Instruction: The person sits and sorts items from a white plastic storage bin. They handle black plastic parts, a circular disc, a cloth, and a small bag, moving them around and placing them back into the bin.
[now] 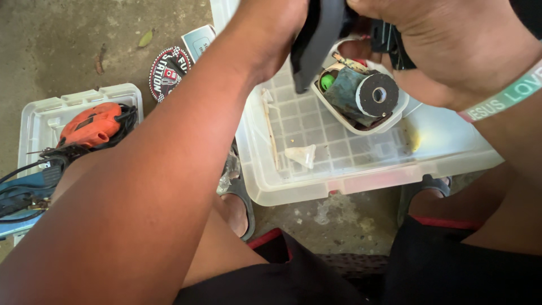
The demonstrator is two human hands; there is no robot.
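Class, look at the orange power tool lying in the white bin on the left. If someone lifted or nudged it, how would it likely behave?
The orange power tool looks rigid and probably heavy for its size, given its solid moulded body. Its black cord is looped loosely beside it, so it would likely trail and snag on the white bin. Lying on its side among other tools, it seems unlikely to roll.

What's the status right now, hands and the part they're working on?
Left hand gripping dark cover. Right hand clamped on black piece of opened white device. Held over clear bin lid; nothing in the way.
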